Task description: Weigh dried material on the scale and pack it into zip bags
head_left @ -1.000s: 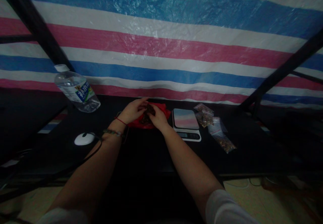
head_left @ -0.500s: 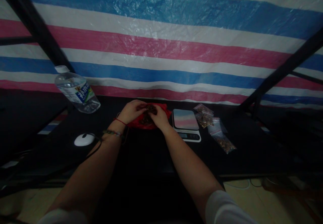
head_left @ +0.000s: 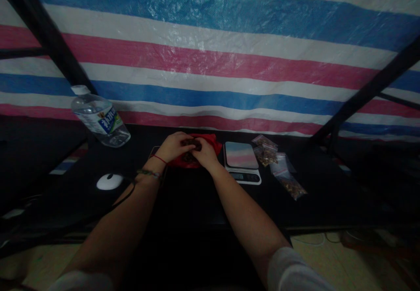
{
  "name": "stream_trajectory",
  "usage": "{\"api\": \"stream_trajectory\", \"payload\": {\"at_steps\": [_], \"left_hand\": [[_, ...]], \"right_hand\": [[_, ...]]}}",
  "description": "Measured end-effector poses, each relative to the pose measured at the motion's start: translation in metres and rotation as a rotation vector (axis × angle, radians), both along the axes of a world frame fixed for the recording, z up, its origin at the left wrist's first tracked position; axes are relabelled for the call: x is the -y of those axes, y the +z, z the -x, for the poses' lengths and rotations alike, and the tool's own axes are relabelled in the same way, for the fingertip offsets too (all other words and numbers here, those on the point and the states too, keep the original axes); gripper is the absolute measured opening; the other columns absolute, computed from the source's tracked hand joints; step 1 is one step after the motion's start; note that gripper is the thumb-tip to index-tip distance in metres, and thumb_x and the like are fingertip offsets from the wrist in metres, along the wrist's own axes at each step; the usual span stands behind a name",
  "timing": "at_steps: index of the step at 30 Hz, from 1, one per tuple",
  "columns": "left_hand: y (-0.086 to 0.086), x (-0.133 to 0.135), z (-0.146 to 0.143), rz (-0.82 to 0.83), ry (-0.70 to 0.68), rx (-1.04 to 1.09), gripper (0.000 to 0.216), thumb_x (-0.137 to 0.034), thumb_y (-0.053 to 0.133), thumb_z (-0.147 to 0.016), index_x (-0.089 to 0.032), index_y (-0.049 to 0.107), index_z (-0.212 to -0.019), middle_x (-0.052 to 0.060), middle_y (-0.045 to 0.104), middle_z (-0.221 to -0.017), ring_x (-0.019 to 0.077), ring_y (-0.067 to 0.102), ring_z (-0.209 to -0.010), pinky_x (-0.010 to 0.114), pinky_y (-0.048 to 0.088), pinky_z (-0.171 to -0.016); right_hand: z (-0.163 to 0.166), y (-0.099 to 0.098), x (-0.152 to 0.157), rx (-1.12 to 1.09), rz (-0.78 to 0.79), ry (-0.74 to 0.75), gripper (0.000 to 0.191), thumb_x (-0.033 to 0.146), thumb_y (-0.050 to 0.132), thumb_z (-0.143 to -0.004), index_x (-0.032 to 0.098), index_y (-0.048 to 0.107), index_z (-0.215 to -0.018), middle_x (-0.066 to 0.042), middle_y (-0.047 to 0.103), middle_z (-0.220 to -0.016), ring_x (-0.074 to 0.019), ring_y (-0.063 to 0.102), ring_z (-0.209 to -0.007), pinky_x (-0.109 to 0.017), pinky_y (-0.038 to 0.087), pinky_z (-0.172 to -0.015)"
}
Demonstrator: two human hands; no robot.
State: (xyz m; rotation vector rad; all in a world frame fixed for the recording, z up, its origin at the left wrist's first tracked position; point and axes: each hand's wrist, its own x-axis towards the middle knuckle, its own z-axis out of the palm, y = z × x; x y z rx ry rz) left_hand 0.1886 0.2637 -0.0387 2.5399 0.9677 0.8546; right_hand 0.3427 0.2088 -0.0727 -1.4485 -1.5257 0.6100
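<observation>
So we've got both hands, left hand [head_left: 173, 145] and right hand [head_left: 204, 152], pinched shut on a small dark clump of dried stuff [head_left: 190, 144] over the crumpled red plastic bag [head_left: 211, 141], probably so crumbs drop back in. Flat digital kitchen scale [head_left: 242, 161] sits just beside, handy.

The red bag [head_left: 193, 151] between the hands looks like thin, soft plastic or cloth, creased and faintly shiny, and the small pouches [head_left: 278, 166] to its right are clear, glossy plastic film with coarse brown bits showing through. The scale [head_left: 242, 159] has a smooth, mirror-like top that reflects the stripes, while the table [head_left: 183, 194] is matt black and the mouse [head_left: 109, 181] at the left is smooth white plastic. At the far side hangs a woven, crinkled tarpaulin [head_left: 210, 54] with a dull sheen, beside a clear plastic bottle [head_left: 100, 118] with a paper-like label and matt black metal bars [head_left: 46, 33].
</observation>
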Motion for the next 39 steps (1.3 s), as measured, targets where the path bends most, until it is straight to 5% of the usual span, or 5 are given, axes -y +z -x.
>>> {"api": "stream_trajectory", "payload": {"at_steps": [4,10,19,30,39], "left_hand": [[0.002,-0.001,0.003,-0.026,0.040,0.044,0.044,-0.053,0.057,-0.082,-0.018,0.070,-0.105,0.009,0.071,-0.103,0.0229,0.064,-0.096,0.034,0.050,-0.087],[0.009,-0.003,0.013,0.028,0.324,0.114,0.045,-0.044,0.032,-0.094,-0.016,0.068,-0.094,0.007,0.071,-0.082,0.0196,0.065,-0.077,0.028,0.048,-0.072],[0.014,0.005,0.008,0.072,0.236,-0.028,0.035,-0.038,0.039,-0.089,-0.018,0.067,-0.084,0.004,0.071,-0.074,0.0181,0.064,-0.068,0.026,0.044,-0.063],[0.006,0.000,0.007,0.022,0.212,-0.098,0.038,-0.038,0.039,-0.089,-0.017,0.070,-0.092,0.006,0.074,-0.086,0.0200,0.067,-0.077,0.028,0.048,-0.069],[-0.003,0.000,-0.001,0.083,-0.101,-0.210,0.035,-0.039,0.046,-0.085,-0.019,0.070,-0.101,0.005,0.073,-0.100,0.0196,0.067,-0.088,0.029,0.050,-0.081]], "right_hand": [[0.001,0.003,0.001,-0.009,-0.020,-0.009,0.027,0.018,0.065,-0.075,0.019,0.063,-0.102,-0.004,0.070,-0.101,-0.0181,0.066,-0.093,-0.032,0.052,-0.087],[0.007,0.019,0.007,0.011,-0.119,-0.085,0.027,0.019,0.067,-0.074,0.020,0.063,-0.101,-0.004,0.070,-0.101,-0.0188,0.066,-0.094,-0.034,0.050,-0.090],[-0.035,0.051,0.036,0.074,-0.181,-0.165,0.032,0.022,0.070,-0.071,0.020,0.062,-0.102,-0.004,0.070,-0.100,-0.0200,0.065,-0.094,-0.036,0.050,-0.089],[-0.164,0.007,0.072,0.273,-0.067,-0.343,0.032,0.033,0.067,-0.072,0.018,0.062,-0.100,-0.008,0.070,-0.101,-0.0236,0.064,-0.097,-0.041,0.046,-0.092],[-0.185,-0.017,0.078,0.375,-0.036,-0.446,0.051,0.040,0.072,-0.065,0.017,0.064,-0.109,-0.012,0.066,-0.111,-0.0300,0.058,-0.110,-0.047,0.041,-0.100]]}}
